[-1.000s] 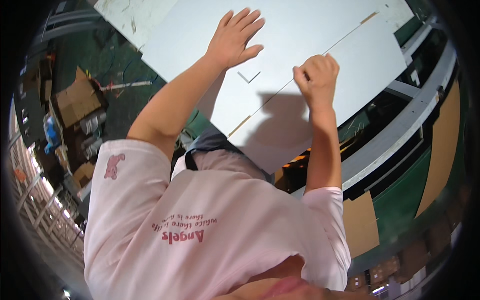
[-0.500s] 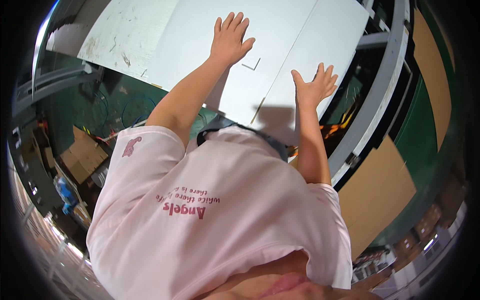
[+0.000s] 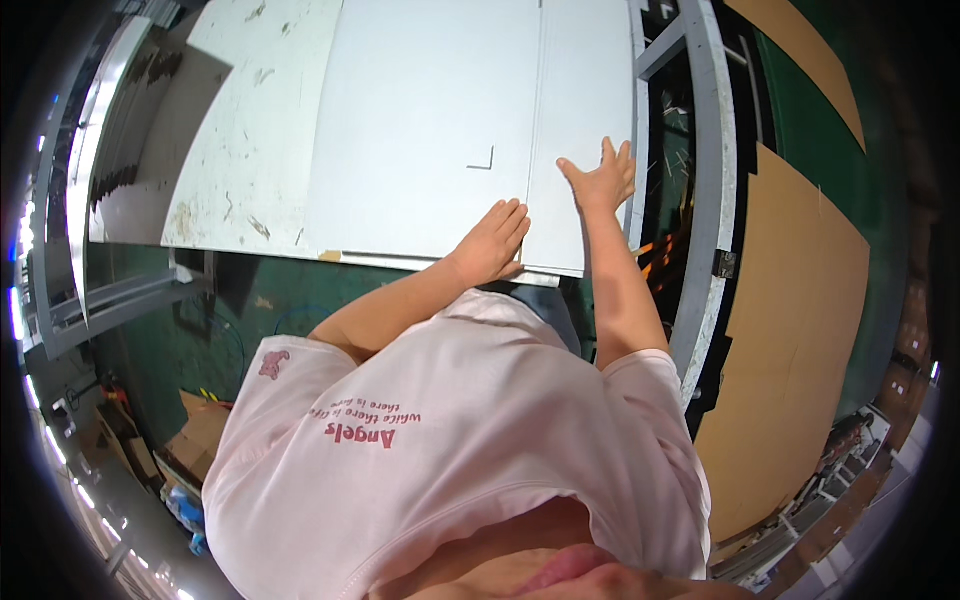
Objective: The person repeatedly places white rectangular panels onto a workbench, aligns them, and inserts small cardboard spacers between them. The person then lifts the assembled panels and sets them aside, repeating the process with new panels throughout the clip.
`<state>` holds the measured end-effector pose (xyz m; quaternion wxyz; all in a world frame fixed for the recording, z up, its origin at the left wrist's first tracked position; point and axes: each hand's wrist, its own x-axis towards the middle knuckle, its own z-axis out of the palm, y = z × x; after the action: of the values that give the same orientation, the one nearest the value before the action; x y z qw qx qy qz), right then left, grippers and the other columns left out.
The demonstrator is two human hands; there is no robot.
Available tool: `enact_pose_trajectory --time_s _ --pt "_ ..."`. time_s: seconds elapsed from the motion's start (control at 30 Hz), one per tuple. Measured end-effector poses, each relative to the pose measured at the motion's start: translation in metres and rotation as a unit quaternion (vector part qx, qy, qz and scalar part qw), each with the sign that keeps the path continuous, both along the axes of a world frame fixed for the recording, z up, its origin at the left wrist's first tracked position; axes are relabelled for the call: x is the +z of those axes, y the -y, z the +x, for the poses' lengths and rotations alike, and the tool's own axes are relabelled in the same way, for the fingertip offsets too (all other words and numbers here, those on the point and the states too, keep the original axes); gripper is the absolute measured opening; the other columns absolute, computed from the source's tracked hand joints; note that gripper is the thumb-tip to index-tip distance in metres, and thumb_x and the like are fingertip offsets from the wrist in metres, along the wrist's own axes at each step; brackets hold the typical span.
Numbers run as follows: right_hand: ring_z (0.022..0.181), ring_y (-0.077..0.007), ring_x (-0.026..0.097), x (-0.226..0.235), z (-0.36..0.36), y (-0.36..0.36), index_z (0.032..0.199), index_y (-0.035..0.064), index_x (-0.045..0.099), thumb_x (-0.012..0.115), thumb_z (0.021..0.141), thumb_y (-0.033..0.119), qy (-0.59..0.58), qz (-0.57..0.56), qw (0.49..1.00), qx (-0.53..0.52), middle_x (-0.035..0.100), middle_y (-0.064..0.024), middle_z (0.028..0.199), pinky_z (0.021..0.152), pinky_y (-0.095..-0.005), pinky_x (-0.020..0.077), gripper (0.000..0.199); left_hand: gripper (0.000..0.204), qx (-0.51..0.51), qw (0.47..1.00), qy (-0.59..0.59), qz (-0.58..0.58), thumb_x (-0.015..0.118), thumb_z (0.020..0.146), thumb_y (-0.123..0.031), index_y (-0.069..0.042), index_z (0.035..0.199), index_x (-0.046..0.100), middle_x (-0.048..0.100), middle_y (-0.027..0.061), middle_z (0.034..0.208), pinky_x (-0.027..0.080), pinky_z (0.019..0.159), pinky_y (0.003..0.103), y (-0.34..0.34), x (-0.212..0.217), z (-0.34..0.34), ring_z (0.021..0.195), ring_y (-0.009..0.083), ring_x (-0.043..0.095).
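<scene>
A large white sheet (image 3: 420,130), perhaps cardboard, lies flat across the worktable in front of me. A straight line like a crease (image 3: 537,110) runs from its near edge to the far side, and a small dark L-shaped mark (image 3: 482,160) shows left of it. My left hand (image 3: 492,243) lies flat near the sheet's near edge, fingers stretched out and close together, tips at the crease. My right hand (image 3: 602,182) is on the strip right of the crease, thumb and fingers spread, by the sheet's right edge. Neither hand holds anything.
A scuffed pale tabletop (image 3: 255,120) extends left of the sheet. Along the right runs a grey metal rail (image 3: 708,200), with brown cardboard sheets (image 3: 805,300) beyond it. Opened cardboard boxes (image 3: 195,435) stand on the green floor (image 3: 150,350) at lower left.
My left hand has come back from the sheet's middle to its near edge at the crease. My right hand stays by the right edge. The whole view has turned.
</scene>
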<state>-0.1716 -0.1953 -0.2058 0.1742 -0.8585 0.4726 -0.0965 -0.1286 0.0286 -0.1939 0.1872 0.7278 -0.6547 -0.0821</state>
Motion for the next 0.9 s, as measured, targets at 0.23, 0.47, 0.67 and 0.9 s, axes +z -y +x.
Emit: enact_pose_trajectory --time_s 0.23,0.47,0.67,0.9 --pt "0.137 -0.04 0.023 -0.029 -0.065 0.027 0.128 0.013 0.054 0.08 0.069 0.034 0.202 0.046 0.972 0.107 0.034 -0.0173 0.147 0.107 -0.0549 0.0217 0.068 0.076 -0.017 0.999 0.043 -0.023 0.075 0.07 -0.024 0.012 0.127 0.041 0.036 0.0322 0.137 0.025 0.11 0.056 0.003 -0.022 -0.007 0.13 0.0465 0.033" --pt "0.138 -0.0387 0.021 0.023 -0.233 0.206 0.137 0.0063 0.039 0.078 0.071 0.033 -0.099 -0.133 0.967 -0.192 0.029 -0.0186 0.147 0.11 -0.0524 0.0162 0.081 0.08 0.003 0.989 0.095 0.113 0.074 0.072 -0.027 0.014 0.13 0.037 0.031 0.0322 0.141 0.02 0.112 0.055 0.012 0.001 -0.019 0.134 0.0469 0.026" --pt "0.131 -0.0416 0.033 -0.039 -0.208 0.38 0.132 0.0009 0.043 0.059 0.085 0.025 -0.229 -0.217 0.934 -0.17 0.037 -0.0226 0.141 0.101 -0.0571 0.0297 0.055 0.085 -0.008 0.974 0.126 0.19 0.076 0.068 -0.028 0.014 0.13 0.035 0.03 0.0342 0.14 0.021 0.112 0.057 0.018 0.004 -0.016 0.134 0.0492 0.025" --pt "0.087 -0.0364 0.066 0.042 -0.134 0.474 0.093 0.0037 0.064 0.047 0.089 0.016 -0.12 -0.23 0.964 -0.052 0.067 -0.0212 0.088 0.073 -0.0484 0.0528 0.021 0.086 -0.023 0.977 0.139 0.158 0.072 0.067 -0.031 0.014 0.131 0.035 0.03 0.0347 0.14 0.02 0.111 0.06 0.001 -0.015 -0.013 0.134 0.0493 0.027"
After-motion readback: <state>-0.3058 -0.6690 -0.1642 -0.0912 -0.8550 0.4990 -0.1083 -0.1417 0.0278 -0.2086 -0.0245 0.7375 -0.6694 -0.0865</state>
